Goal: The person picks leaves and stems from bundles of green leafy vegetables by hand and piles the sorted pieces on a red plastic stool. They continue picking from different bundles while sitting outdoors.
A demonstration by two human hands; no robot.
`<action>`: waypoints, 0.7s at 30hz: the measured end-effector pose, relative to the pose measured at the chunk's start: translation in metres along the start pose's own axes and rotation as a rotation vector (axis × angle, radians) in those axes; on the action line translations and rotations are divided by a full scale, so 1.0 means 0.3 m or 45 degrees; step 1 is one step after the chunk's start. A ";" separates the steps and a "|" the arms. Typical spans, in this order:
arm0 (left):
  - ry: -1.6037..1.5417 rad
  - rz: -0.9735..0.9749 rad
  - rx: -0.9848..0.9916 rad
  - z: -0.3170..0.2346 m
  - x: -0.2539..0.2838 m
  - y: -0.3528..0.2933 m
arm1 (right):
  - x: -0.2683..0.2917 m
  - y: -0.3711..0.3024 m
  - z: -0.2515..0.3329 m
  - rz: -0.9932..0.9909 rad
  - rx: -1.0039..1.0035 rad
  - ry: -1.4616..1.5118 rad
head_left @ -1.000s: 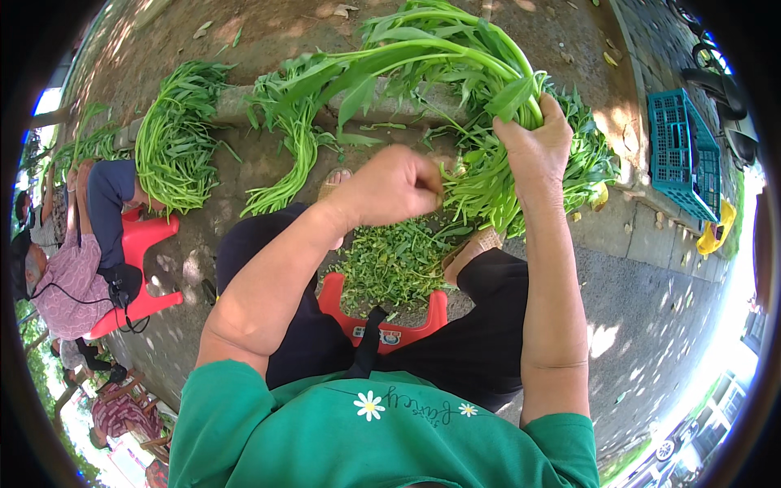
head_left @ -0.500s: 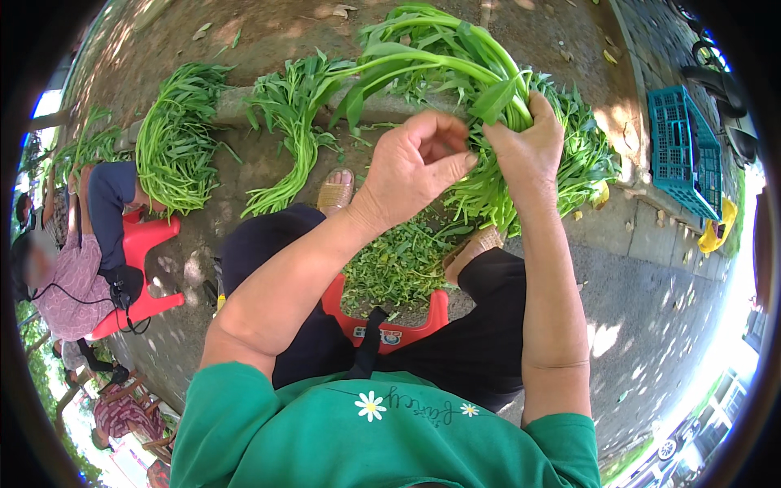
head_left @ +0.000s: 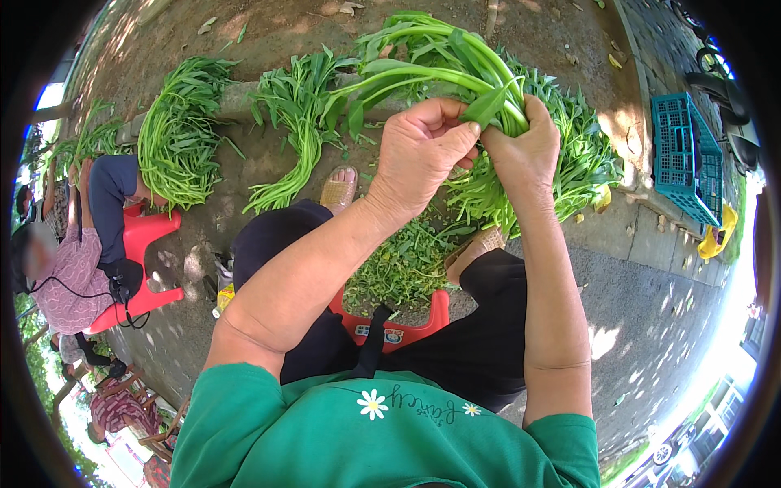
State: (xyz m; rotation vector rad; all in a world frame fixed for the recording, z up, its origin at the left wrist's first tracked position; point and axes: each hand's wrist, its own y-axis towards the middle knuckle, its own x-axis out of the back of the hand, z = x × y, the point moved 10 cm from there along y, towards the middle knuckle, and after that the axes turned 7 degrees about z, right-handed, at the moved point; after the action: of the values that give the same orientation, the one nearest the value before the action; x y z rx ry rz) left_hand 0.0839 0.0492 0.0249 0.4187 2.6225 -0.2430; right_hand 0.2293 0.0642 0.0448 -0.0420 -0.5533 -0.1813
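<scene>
My right hand (head_left: 525, 150) is closed around the stem ends of a bunch of water spinach (head_left: 464, 61), whose long green stems arch up and over to the left. My left hand (head_left: 419, 154) meets it from the left, thumb and forefinger pinched on a broad leaf (head_left: 486, 107) that hangs off the bunch beside the right thumb. Its other fingers are curled and partly hidden. Below and behind my right hand lies a big heap of water spinach (head_left: 582, 150). A smaller bundle (head_left: 294, 122) rests on the ground left of my hands.
Torn leaves (head_left: 399, 264) lie between my feet, before the red stool (head_left: 435, 313) under me. Another large bundle (head_left: 183, 134) lies far left, near a person (head_left: 73, 268) on a red stool. A teal crate (head_left: 679, 159) and a yellow bag (head_left: 720, 233) stand at right.
My left hand has moved slightly right and up to the bunch, and its parted fingers have closed on the leaf. My right hand keeps its hold.
</scene>
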 end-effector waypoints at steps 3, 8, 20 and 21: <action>0.026 -0.020 0.021 -0.001 0.015 0.001 | 0.001 -0.002 0.009 -0.004 0.004 0.001; 0.004 -0.048 0.013 -0.002 0.023 0.004 | 0.002 -0.003 0.010 -0.007 0.034 -0.017; 0.170 -0.009 0.014 -0.017 0.032 -0.006 | 0.004 -0.002 0.006 0.000 -0.022 0.003; 0.176 -0.005 0.014 -0.017 0.033 -0.005 | 0.004 -0.001 0.002 0.000 -0.018 0.005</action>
State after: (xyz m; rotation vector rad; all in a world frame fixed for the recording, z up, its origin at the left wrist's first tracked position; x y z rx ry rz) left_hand 0.0729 0.0515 0.0249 0.4485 2.7587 -0.2380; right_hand 0.2299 0.0638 0.0459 -0.0555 -0.5481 -0.1853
